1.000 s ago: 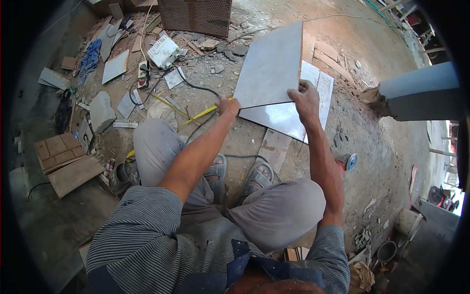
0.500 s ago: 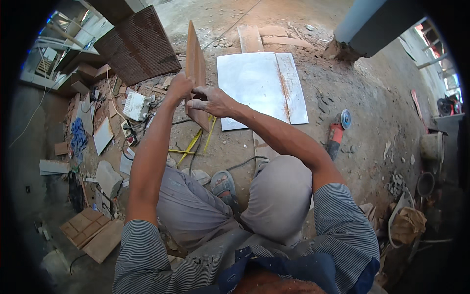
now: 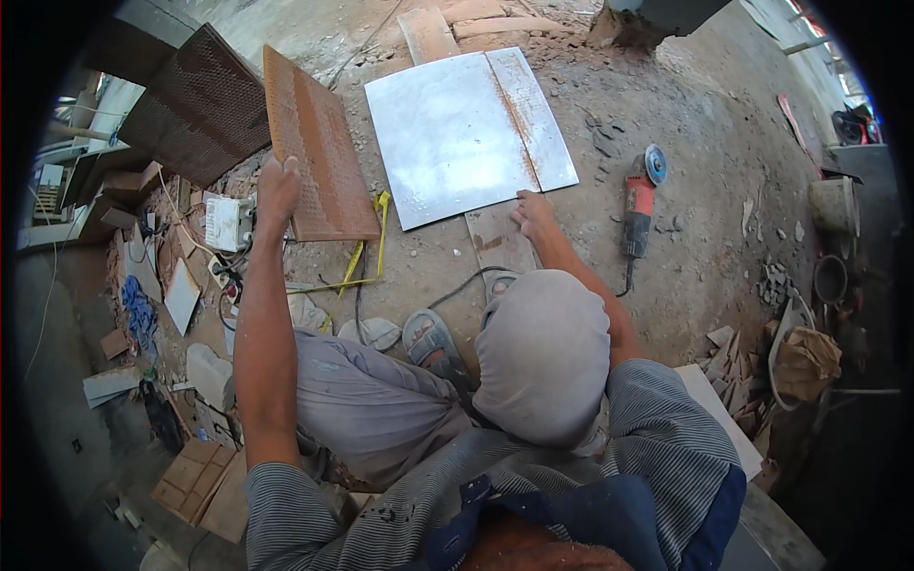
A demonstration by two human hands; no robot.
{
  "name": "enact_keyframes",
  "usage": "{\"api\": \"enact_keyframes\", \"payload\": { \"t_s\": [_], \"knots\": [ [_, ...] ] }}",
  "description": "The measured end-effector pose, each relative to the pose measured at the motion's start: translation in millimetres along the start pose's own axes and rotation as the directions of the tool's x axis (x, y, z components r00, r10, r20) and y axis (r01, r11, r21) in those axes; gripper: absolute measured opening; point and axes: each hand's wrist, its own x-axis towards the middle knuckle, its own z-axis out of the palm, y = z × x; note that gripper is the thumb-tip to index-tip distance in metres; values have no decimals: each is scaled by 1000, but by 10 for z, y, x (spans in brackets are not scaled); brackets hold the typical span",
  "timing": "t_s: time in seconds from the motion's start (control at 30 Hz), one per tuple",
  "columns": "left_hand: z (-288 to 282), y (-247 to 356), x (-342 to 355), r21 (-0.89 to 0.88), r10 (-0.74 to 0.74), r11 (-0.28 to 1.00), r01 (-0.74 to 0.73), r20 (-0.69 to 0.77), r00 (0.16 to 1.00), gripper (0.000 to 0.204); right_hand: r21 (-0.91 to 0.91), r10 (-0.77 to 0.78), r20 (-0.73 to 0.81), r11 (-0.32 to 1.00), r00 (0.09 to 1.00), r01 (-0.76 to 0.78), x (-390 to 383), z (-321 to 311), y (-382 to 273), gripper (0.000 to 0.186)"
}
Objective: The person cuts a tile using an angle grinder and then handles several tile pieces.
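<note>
My left hand (image 3: 279, 190) is closed on the left edge of a brown tile (image 3: 322, 157), which stands upright and tilted with its textured back showing. My right hand (image 3: 535, 217) has its fingers curled at the near edge of a glossy white tile (image 3: 447, 133). This tile lies flat, and a rust-stained line runs down it near its right side. A yellow folding rule (image 3: 382, 228) lies by the brown tile's lower right corner. To the right of my right hand rests a red and black angle grinder (image 3: 639, 205) with a blue disc.
Another dark brown tile (image 3: 202, 109) leans at the far left. A white electrical box (image 3: 228, 224), cables, a blue cloth (image 3: 139, 312) and broken tile pieces clutter the left. A pillar base (image 3: 633, 27) stands at the far side. Buckets (image 3: 835, 205) and a brown paper bag (image 3: 805, 360) are at right.
My right hand has let go of the brown tile and reached the white tile's near edge. My left hand has swung the brown tile left, turning its back into view. The view has shifted.
</note>
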Motion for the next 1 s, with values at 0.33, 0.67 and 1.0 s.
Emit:
{"api": "enact_keyframes", "payload": {
  "t_s": [0.33, 0.67, 1.0],
  "knots": [
    [190, 2, 43, 118, 45, 992, -44, -3, 999, 37, 410, 116, -97, 910, 989, -66, 115, 140, -214, 36],
    [-41, -116, 54, 14, 24, 1000, -24, -27, 999, 40, 512, -294, 332, 854, 896, 90, -823, 847, -721, 57],
    [2, -353, 13, 78, -54, 995, 59, -67, 996, 36, 338, -741, 202, 667, 641, 664, -1115, 1103, -2220, 54]
  ]
}}
